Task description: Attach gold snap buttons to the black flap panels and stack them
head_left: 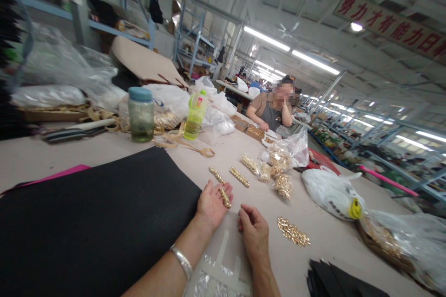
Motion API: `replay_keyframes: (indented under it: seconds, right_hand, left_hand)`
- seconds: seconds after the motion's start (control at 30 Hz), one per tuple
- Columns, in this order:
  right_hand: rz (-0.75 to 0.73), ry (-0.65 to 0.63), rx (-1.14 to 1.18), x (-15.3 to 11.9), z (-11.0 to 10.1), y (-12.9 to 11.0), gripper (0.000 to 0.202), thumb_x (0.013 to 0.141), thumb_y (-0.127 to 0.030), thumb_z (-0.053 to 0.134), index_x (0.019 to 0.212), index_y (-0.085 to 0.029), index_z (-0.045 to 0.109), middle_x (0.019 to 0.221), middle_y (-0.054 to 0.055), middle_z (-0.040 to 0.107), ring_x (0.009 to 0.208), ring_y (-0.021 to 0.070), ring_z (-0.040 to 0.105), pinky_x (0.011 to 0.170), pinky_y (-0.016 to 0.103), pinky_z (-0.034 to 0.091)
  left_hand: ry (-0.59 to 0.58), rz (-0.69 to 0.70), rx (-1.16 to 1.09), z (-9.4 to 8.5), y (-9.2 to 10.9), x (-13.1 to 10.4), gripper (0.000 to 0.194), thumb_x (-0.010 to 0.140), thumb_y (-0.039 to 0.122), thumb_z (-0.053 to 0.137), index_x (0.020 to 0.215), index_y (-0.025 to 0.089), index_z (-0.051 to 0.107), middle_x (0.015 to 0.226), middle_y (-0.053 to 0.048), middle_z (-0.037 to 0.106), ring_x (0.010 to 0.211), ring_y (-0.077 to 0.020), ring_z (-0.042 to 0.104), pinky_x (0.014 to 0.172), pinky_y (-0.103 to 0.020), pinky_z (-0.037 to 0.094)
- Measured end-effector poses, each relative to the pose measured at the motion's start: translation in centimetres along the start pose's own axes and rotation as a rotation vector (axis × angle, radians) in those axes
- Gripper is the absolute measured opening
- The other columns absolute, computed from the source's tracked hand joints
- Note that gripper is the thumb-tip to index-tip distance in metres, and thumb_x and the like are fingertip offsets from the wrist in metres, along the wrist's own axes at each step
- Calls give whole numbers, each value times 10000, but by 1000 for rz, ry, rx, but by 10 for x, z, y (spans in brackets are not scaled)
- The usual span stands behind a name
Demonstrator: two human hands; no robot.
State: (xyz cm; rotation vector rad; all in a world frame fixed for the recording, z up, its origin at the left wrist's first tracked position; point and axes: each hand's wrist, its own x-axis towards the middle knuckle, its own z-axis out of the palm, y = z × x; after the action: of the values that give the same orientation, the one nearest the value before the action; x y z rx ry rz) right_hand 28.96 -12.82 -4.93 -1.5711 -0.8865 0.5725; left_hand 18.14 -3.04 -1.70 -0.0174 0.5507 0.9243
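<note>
My left hand [213, 205], palm up, holds a short row of gold pieces [225, 198] across its fingers. Just to its right is my right hand [253, 229], its fingers curled with thumb and fingertips close together; anything between them is too small to tell. Beyond my left hand lie one gold row [217, 175] and another gold row [239, 177]. A loose pile of gold pieces [293, 231] lies right of my right hand. Under my forearms is a clear plastic sheet with pale strips [223, 253].
Black sheet material [97, 222] covers the table's left. Behind stand a blue-lidded jar [141, 116] and a green bottle [195, 116]. Bags of gold pieces [283, 185], a white bag [331, 192] and black pieces [339, 280] are rightward. A person [273, 109] sits across.
</note>
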Motion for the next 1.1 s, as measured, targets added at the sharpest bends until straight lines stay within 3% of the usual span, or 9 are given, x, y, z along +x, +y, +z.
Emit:
replay_keyframes:
  seconds: [1.1]
  right_hand:
    - [13,-17,41,3,3,4,338,799,-424,635,958,-129,678,613,-28,565,536,120,486,524,234,424]
  left_hand:
    - [1,10,15,1,1,2,445,986,430,378,1231,82,507,1222,-161,594,1017,-208,619,744,-318,548]
